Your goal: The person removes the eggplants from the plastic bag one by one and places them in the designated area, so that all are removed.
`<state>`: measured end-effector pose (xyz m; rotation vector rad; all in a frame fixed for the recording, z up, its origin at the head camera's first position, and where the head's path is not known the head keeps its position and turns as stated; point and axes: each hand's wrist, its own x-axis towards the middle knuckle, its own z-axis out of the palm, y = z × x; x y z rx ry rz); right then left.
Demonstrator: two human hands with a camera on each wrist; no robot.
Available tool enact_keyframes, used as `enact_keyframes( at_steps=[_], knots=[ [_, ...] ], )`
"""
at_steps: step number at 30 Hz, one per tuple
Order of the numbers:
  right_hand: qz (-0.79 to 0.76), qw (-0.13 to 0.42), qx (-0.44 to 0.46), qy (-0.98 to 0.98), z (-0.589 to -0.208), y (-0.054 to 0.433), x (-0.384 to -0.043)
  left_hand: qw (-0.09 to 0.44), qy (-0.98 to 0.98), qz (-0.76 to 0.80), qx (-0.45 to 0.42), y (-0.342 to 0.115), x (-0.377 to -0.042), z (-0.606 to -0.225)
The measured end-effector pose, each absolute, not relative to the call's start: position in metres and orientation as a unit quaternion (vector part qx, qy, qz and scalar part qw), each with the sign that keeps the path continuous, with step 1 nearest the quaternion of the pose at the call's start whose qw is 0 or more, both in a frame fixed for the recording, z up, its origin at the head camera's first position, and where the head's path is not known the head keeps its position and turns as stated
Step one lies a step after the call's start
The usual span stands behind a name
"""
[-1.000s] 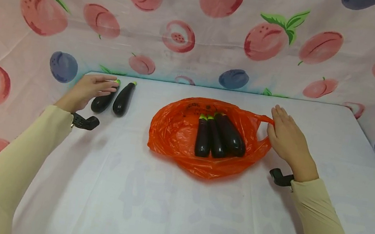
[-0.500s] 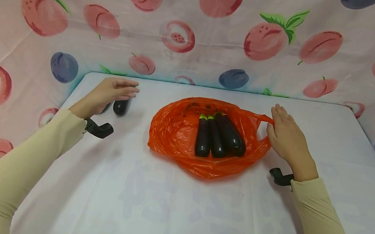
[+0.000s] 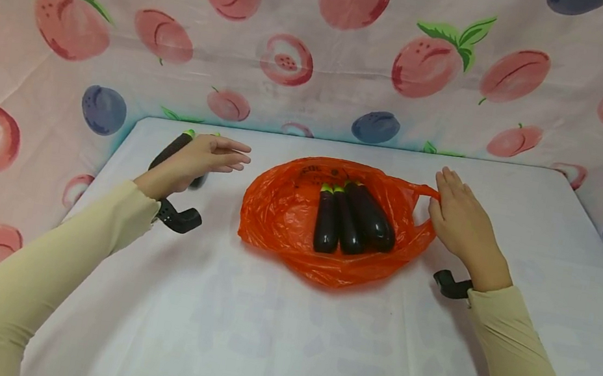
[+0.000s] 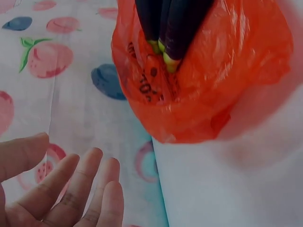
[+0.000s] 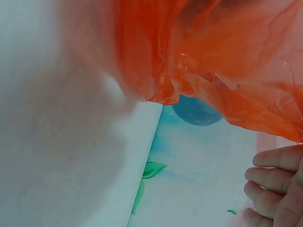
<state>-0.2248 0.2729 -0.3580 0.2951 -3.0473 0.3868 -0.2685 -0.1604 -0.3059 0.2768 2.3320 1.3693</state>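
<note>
An orange plastic bag (image 3: 277, 210) lies spread with its mouth facing up on the white table. Three dark eggplants (image 3: 352, 219) rest side by side in it, stems toward the back. My left hand (image 3: 201, 162) hovers left of the bag, holding nothing, fingers extended and apart in the left wrist view. Below and behind it are two more eggplants, one (image 3: 170, 151) partly visible, the other (image 3: 198, 182) mostly covered by the hand. At the bag's right side, my right hand (image 3: 462, 220) holds the handle, which is stretched toward it; its thumb is hidden.
Under everything is a white-covered table (image 3: 277, 342). A cloth printed with peaches and plums (image 3: 346, 90) hangs behind and at the sides. The table's back edge runs just beyond the bag. Dark cameras (image 3: 178, 219) sit at both wrists.
My left hand has moved rightward from the two loose eggplants toward the bag, uncovering part of the leftmost one. My right hand and the bag have stayed put.
</note>
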Motion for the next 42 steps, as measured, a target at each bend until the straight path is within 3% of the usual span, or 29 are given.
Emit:
enact_keyframes(
  at_steps=[42],
  knots=[
    [0.123,0.031,0.101,-0.987,-0.36,0.272,-0.224,0.301,0.812,0.492,0.093,-0.076,-0.278,-0.336]
  ],
)
